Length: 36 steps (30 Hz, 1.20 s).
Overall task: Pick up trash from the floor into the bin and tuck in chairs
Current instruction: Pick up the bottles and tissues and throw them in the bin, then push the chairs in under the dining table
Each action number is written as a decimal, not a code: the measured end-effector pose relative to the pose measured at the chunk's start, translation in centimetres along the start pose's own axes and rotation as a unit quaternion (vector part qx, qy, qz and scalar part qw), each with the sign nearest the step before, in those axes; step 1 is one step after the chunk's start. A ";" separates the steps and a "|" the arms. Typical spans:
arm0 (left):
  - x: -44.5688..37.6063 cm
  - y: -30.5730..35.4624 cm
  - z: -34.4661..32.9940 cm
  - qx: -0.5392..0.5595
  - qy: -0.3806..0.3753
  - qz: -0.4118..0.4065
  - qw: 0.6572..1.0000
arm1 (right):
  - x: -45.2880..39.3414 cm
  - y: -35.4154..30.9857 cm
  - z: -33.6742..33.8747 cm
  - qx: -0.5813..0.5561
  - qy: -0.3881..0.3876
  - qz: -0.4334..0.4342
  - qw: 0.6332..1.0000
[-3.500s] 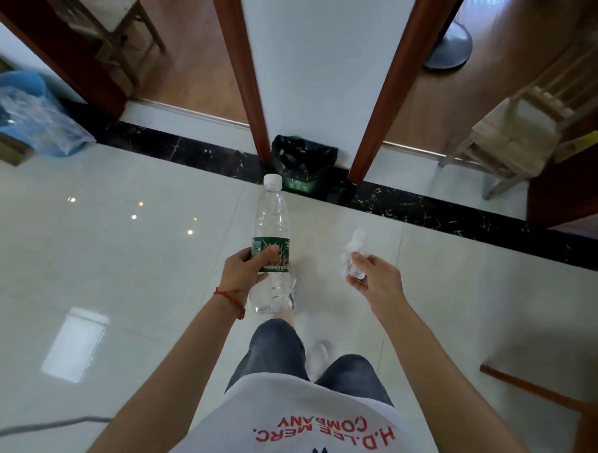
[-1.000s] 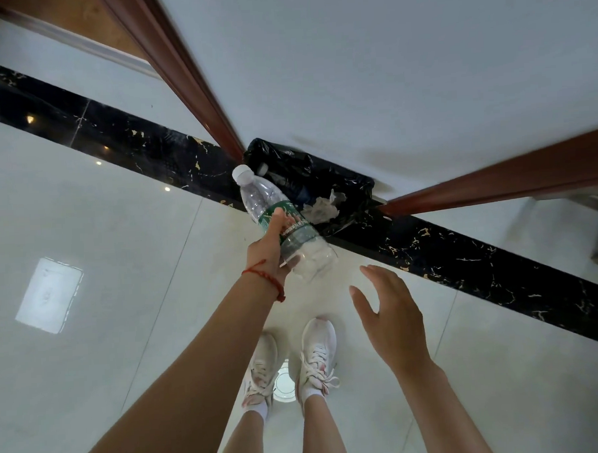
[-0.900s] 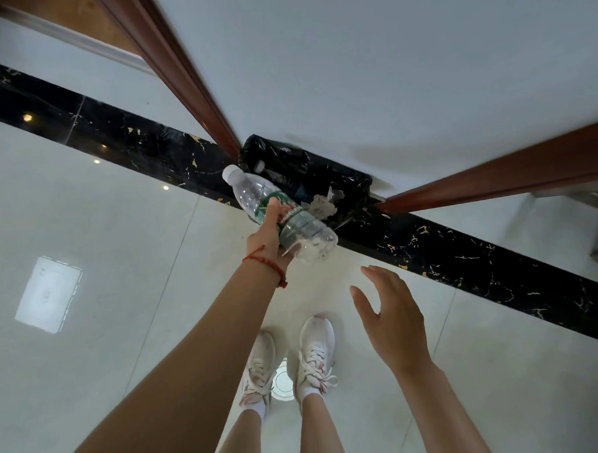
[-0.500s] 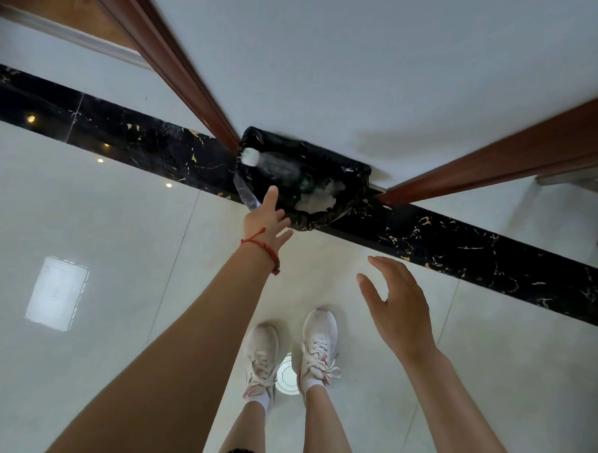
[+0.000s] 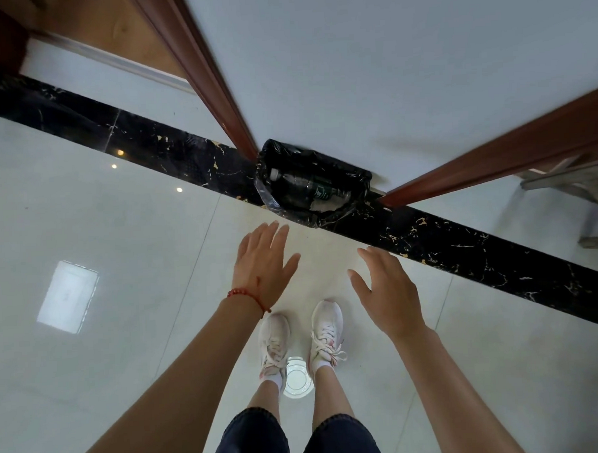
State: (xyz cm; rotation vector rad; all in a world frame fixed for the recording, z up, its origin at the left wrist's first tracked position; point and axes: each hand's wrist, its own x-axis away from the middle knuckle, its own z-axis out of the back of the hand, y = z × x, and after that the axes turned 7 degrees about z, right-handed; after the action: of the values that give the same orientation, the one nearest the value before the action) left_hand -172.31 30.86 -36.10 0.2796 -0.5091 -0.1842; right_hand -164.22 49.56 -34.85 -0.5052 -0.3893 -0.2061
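Note:
A small bin lined with a black bag (image 5: 360, 179) stands on the floor against the white wall. Inside it lies a clear plastic bottle (image 5: 306, 186) with a green label, on its side. My left hand (image 5: 263, 264), with a red bead bracelet at the wrist, hovers just in front of the bin with its fingers straight and nothing in it. My right hand (image 5: 388, 292) is held a little lower to the right, fingers relaxed and spread, also holding nothing.
A black marble strip (image 5: 463, 253) runs across the pale tiled floor under the bin. Brown door frames (image 5: 201, 69) flank the wall section. Part of a wooden chair (image 5: 576, 183) shows at the right edge. My feet in white shoes (image 5: 299, 336) stand just before the bin.
My left hand let go of the bottle, which dropped into the bin, then drew back toward me. The crumpled paper held in my right hand earlier is gone from it.

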 end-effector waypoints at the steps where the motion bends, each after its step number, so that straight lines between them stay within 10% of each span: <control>1: 0.7 -0.1 0.8 -0.025 0.001 -0.018 1.000 | 0.3 -0.5 0.5 0.017 -0.011 0.007 1.000; 36: 19.7 5.3 18.8 -0.067 -0.005 -0.182 0.981 | 23.5 -12.0 14.2 -0.034 0.127 -0.114 0.985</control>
State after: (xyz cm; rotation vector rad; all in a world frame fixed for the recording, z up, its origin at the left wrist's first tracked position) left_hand -164.30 26.99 -9.78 0.2379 -0.4493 -0.5734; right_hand -150.73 44.23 -8.65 -0.4942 -0.1893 -0.5011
